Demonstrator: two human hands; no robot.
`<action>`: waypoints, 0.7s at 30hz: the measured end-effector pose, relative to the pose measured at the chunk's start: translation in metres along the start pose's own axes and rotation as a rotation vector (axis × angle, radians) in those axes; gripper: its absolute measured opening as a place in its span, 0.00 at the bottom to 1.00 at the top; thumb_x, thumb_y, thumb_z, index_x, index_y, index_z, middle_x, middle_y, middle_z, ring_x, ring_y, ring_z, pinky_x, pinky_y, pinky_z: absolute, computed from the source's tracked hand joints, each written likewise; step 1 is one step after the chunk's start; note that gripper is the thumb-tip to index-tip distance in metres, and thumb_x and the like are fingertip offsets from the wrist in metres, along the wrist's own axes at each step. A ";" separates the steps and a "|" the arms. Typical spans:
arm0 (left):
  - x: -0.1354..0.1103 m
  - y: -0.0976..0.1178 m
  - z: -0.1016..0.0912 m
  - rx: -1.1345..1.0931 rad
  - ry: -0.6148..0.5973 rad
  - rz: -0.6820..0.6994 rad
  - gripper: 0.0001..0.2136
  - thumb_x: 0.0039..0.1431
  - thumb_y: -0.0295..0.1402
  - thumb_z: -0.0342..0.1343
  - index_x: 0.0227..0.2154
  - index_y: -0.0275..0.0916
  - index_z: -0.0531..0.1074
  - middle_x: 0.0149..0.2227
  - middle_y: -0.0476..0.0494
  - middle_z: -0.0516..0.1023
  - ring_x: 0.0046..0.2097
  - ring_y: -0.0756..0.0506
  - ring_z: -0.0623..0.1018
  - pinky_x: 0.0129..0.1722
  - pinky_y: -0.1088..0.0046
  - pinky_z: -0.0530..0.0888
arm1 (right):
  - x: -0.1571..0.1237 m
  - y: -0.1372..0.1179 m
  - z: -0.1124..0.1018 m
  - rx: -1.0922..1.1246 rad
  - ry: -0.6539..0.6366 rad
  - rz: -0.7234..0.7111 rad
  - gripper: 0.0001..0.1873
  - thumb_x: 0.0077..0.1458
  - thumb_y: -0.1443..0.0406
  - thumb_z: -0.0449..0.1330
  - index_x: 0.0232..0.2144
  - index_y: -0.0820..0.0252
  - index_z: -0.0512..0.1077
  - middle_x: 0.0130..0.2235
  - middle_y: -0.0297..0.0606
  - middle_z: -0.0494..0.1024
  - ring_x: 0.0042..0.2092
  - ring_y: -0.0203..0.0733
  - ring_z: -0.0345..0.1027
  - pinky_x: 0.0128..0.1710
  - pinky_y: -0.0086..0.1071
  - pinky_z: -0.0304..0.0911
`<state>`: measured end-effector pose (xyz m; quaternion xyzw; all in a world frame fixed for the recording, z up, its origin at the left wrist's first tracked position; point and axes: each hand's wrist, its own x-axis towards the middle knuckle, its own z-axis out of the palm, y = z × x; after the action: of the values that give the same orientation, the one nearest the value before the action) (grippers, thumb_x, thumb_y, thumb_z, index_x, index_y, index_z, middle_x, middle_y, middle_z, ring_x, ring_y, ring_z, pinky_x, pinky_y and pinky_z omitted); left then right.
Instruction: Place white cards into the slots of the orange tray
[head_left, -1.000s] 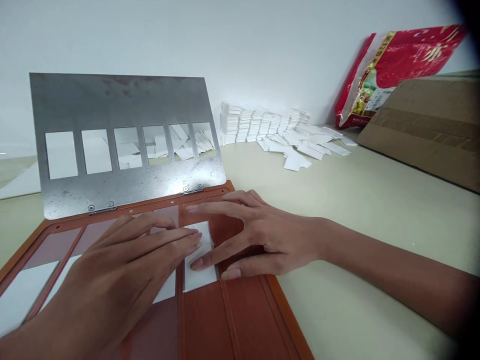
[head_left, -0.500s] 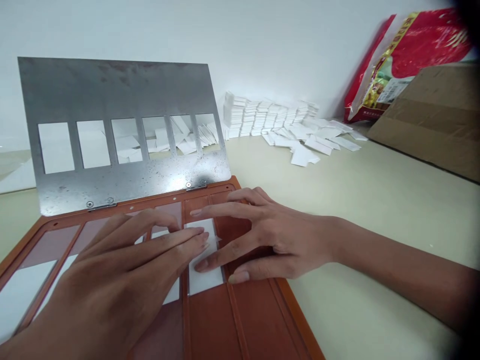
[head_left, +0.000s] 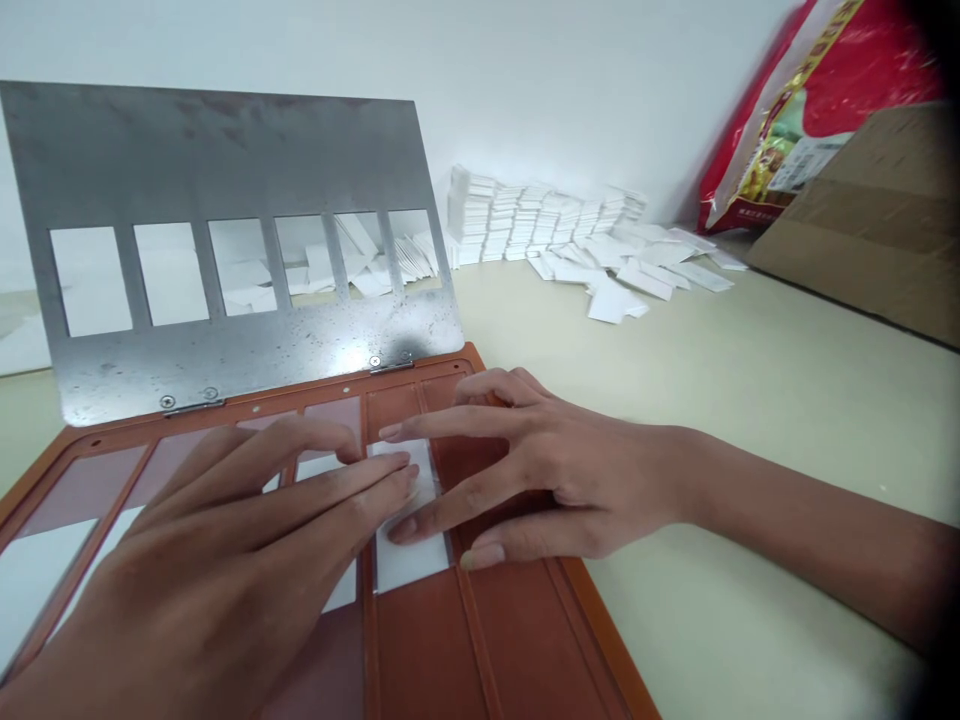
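A white card [head_left: 414, 566] lies flat in a slot of a reddish-brown jig [head_left: 525, 640]. The fingertips of my left hand [head_left: 247, 540] press on the card's upper part, fingers stretched out and close together. My right hand [head_left: 540, 470] is spread over the same card from the right, its fingertips touching the card's face and edge. Hinged at the jig's back edge, a grey metal plate [head_left: 225, 165] with a row of rectangular windows stands raised. More white cards [head_left: 45, 560] sit in slots to the left, partly covered by my left hand.
Behind the jig, stacks of white cards [head_left: 517, 215] stand against the wall, with loose cards [head_left: 615, 295] scattered in front. A cardboard box [head_left: 870, 230] and a red printed bag [head_left: 862, 70] are at the back right. The pale tabletop [head_left: 750, 380] extends right.
The view has shifted slightly, so the plate and bag sit higher in the picture. Both hands stay on the same card, with little visible movement.
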<state>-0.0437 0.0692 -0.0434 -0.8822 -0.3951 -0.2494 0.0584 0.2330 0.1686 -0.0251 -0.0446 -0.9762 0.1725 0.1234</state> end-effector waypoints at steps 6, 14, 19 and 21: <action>-0.001 -0.001 0.002 0.047 -0.018 0.000 0.22 0.74 0.24 0.43 0.59 0.55 0.72 0.54 0.61 0.81 0.62 0.39 0.72 0.61 0.53 0.65 | 0.000 -0.001 0.001 0.012 0.001 0.002 0.19 0.72 0.54 0.56 0.61 0.47 0.74 0.73 0.34 0.58 0.68 0.41 0.57 0.69 0.39 0.42; 0.001 -0.001 0.002 0.038 -0.006 -0.001 0.24 0.73 0.22 0.42 0.61 0.56 0.70 0.55 0.62 0.81 0.61 0.42 0.73 0.60 0.58 0.67 | 0.000 -0.002 -0.001 0.004 -0.008 0.015 0.20 0.72 0.54 0.56 0.61 0.46 0.74 0.73 0.31 0.58 0.66 0.43 0.59 0.70 0.41 0.41; -0.002 -0.003 0.001 0.068 -0.011 0.032 0.25 0.72 0.21 0.41 0.62 0.55 0.69 0.56 0.62 0.80 0.61 0.42 0.72 0.60 0.60 0.67 | 0.000 0.000 0.000 0.010 -0.011 0.013 0.20 0.72 0.54 0.56 0.62 0.46 0.73 0.73 0.32 0.58 0.66 0.43 0.59 0.70 0.41 0.41; -0.002 -0.003 0.000 0.094 -0.020 0.048 0.25 0.72 0.21 0.42 0.63 0.54 0.68 0.57 0.60 0.80 0.61 0.41 0.72 0.59 0.59 0.68 | -0.001 0.000 0.000 0.018 -0.005 0.007 0.20 0.72 0.54 0.56 0.62 0.47 0.73 0.73 0.31 0.59 0.66 0.43 0.59 0.71 0.41 0.40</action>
<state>-0.0472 0.0703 -0.0441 -0.8902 -0.3856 -0.2201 0.1016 0.2335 0.1683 -0.0256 -0.0463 -0.9748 0.1818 0.1209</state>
